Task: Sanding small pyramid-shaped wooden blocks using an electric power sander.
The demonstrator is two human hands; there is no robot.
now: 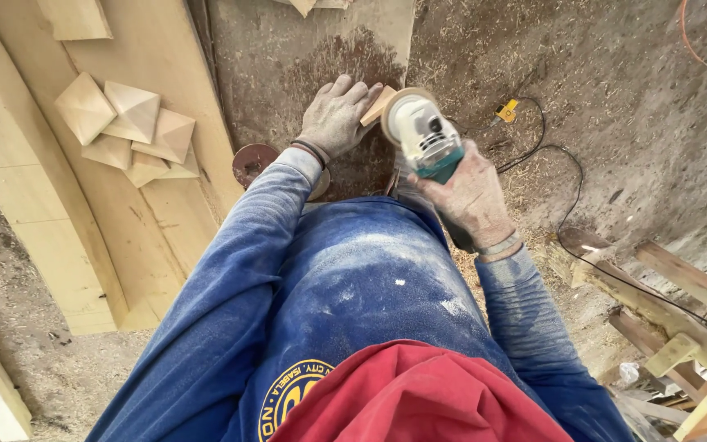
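Wood blocks [128,131] lie in a pile on the left plank. Next, the left hand [333,119] has its grip tight on a small wood piece [378,106]. Press it flat on the sander disc [394,110], fingers clear. The right hand [472,196] holds the sander [425,139] steady.

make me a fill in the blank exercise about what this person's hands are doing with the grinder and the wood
1. The right hand grips a white and teal angle ____.
2. The left hand holds a small ____ block against the grinder's disc.
3. The pyramid-shaped wooden pieces lie on pale planks to the person's ____.
4. Both sleeves are ____ in colour.

Missing words: grinder; wooden; left; blue
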